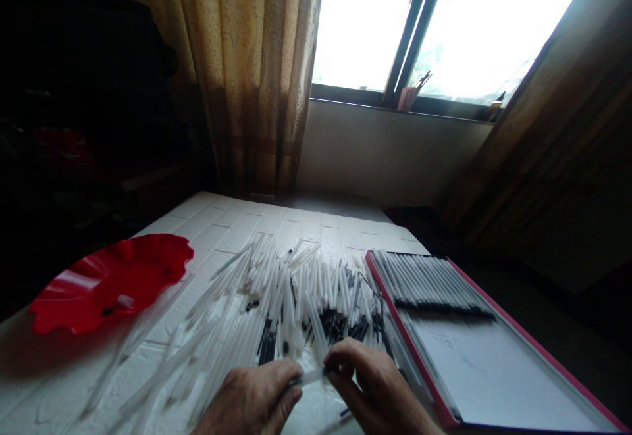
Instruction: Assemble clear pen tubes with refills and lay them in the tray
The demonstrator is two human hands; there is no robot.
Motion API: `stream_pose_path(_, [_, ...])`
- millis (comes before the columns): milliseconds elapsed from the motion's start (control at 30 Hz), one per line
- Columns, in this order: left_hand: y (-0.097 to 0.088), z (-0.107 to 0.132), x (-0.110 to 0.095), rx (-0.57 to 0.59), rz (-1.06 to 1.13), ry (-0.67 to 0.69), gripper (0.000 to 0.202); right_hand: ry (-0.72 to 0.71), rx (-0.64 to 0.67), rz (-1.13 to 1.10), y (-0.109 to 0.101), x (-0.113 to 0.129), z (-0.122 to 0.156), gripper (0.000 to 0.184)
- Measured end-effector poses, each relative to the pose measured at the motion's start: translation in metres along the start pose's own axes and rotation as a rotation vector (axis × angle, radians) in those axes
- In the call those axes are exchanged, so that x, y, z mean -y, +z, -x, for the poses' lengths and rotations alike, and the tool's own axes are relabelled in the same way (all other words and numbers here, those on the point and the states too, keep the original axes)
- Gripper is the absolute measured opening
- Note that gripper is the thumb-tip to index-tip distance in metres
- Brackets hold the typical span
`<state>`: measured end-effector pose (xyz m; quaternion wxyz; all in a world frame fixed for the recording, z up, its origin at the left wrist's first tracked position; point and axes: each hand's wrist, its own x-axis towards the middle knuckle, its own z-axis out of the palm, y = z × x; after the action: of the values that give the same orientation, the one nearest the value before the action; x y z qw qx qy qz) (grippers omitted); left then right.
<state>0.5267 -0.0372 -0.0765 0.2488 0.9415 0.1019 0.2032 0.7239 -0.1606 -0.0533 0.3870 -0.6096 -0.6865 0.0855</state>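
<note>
My left hand (254,399) and my right hand (372,389) meet at the near edge of the table, both closed on one clear pen tube (310,377) held level between them. Just beyond them lies a big loose pile of clear tubes and black pen parts (291,297) spread over the white brick-patterned table (316,224). To the right is a red-framed white board (494,369) with a neat row of assembled pens (429,280) along its far end.
A red wavy-edged plastic dish (108,280) sits at the left with a small piece in it. A curtain (237,73) hangs behind the table, beside a bright window (444,27). The left background is dark.
</note>
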Motion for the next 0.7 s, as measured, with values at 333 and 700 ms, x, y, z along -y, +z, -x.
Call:
stream_pose_path(333, [0.003, 0.001, 0.002, -0.004, -0.028, 0.034, 0.014, 0.03, -0.028, 0.103, 0.008, -0.004, 0.0, 0.031])
stream_pose_path(700, [-0.002, -0.001, 0.0, -0.044, 0.037, -0.036, 0.015, 0.056, 0.012, -0.002, 0.003, 0.001, -0.004, 0.019])
